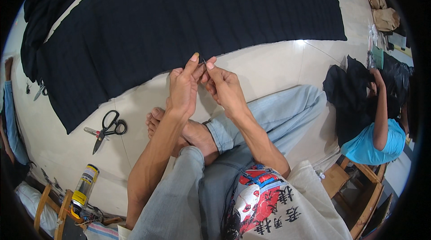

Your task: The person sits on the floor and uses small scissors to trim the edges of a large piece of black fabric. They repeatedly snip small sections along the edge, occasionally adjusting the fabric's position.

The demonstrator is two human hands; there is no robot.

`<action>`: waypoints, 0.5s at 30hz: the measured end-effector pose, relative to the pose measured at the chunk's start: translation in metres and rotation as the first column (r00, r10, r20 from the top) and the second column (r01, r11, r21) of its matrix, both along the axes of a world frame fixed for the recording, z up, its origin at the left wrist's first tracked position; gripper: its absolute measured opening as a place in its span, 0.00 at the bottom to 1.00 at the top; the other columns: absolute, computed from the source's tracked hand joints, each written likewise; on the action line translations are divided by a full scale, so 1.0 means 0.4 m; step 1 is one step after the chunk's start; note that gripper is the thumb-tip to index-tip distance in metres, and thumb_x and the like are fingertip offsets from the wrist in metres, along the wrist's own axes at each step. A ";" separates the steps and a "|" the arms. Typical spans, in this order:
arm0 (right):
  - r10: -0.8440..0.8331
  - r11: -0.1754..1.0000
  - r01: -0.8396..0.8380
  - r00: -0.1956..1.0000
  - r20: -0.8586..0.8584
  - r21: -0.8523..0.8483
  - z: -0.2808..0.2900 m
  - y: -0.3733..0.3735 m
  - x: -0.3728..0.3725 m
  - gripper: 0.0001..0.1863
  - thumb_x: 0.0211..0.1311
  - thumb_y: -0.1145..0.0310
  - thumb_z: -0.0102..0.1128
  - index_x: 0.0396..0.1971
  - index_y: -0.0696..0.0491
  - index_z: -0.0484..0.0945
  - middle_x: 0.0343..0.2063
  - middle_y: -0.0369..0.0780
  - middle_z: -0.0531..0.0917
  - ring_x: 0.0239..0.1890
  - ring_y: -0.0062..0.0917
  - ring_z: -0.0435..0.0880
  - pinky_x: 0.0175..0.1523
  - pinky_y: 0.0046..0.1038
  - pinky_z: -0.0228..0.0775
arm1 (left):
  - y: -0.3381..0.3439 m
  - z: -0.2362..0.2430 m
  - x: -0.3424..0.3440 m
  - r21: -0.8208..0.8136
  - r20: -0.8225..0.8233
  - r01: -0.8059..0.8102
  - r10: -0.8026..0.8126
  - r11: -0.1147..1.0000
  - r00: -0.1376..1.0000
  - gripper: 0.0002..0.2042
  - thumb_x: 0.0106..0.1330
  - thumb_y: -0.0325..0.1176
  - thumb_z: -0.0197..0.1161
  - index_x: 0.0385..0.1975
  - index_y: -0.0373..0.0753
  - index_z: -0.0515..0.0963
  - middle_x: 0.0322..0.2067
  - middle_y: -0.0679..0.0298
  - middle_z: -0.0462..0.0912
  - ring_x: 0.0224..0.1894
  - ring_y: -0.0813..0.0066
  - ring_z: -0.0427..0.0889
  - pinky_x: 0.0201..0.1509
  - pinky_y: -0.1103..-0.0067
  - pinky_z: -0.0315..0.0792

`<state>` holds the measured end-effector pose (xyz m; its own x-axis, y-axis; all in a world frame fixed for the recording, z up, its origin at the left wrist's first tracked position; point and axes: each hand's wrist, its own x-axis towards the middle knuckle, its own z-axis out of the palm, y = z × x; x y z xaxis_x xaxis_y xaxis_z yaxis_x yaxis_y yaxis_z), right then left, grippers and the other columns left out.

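My left hand [183, 89] is raised over the near edge of a long black cloth [193, 20] spread on the floor. Its thumb points up and its fingers are curled toward the right hand; what they hold, if anything, is too small to make out. Close beside it, my right hand [224, 82] pinches a thin, dark, pointed sliver [204, 61] between thumb and fingertips. The two hands' fingertips nearly meet. Below left of the cloth lie black-handled scissors [107, 130] and a small cutter with a red part [91, 131].
A yellow and black spray can [85, 186] stands at lower left by a wooden frame [63, 213]. More black cloth [54, 2] is heaped at far left, near another pair of scissors [41, 89]. At right a person in a blue shirt [375, 143] handles black cloth.
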<state>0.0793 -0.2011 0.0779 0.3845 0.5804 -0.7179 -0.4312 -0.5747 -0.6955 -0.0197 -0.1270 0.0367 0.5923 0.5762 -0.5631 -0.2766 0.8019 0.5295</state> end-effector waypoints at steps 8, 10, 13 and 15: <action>-0.134 0.991 0.134 0.991 -0.003 -0.010 0.023 -0.042 -0.003 0.25 0.73 0.47 0.53 0.30 0.56 0.79 0.14 0.27 0.67 0.15 0.09 0.61 0.20 0.17 0.49 | -0.003 0.006 0.006 -0.020 -0.005 -0.044 0.044 0.999 0.999 0.14 0.73 0.40 0.59 0.35 0.34 0.81 0.44 0.49 0.85 0.48 0.69 0.85 0.62 0.73 0.73; -0.297 0.955 0.295 0.951 0.084 0.038 0.015 -0.041 0.016 0.25 0.73 0.46 0.54 0.34 0.57 0.79 0.14 0.25 0.65 0.14 0.08 0.58 0.18 0.16 0.46 | -0.003 0.002 0.006 -0.021 0.019 -0.050 0.051 0.999 0.999 0.13 0.73 0.39 0.59 0.37 0.35 0.80 0.43 0.50 0.85 0.52 0.64 0.84 0.66 0.71 0.70; -0.411 0.905 0.405 0.911 0.024 0.131 -0.034 -0.026 0.092 0.20 0.71 0.49 0.58 0.32 0.53 0.75 0.14 0.24 0.63 0.13 0.07 0.55 0.16 0.16 0.42 | -0.003 0.013 0.008 -0.007 0.012 -0.030 0.030 1.000 0.999 0.15 0.73 0.41 0.59 0.43 0.32 0.74 0.44 0.47 0.84 0.55 0.61 0.83 0.68 0.69 0.68; -0.381 0.909 0.390 0.921 -0.085 0.148 -0.056 -0.013 0.140 0.17 0.71 0.53 0.60 0.29 0.49 0.72 0.14 0.24 0.63 0.13 0.07 0.55 0.16 0.17 0.43 | -0.004 0.020 0.018 -0.052 0.034 -0.021 0.023 0.998 0.999 0.18 0.73 0.43 0.59 0.46 0.31 0.71 0.46 0.47 0.83 0.54 0.62 0.82 0.65 0.69 0.69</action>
<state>0.1354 -0.2064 0.0553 0.5652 0.5025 -0.6543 -0.6354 -0.2407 -0.7337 -0.0126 -0.1287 0.0447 0.5995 0.5599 -0.5720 -0.3118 0.8215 0.4774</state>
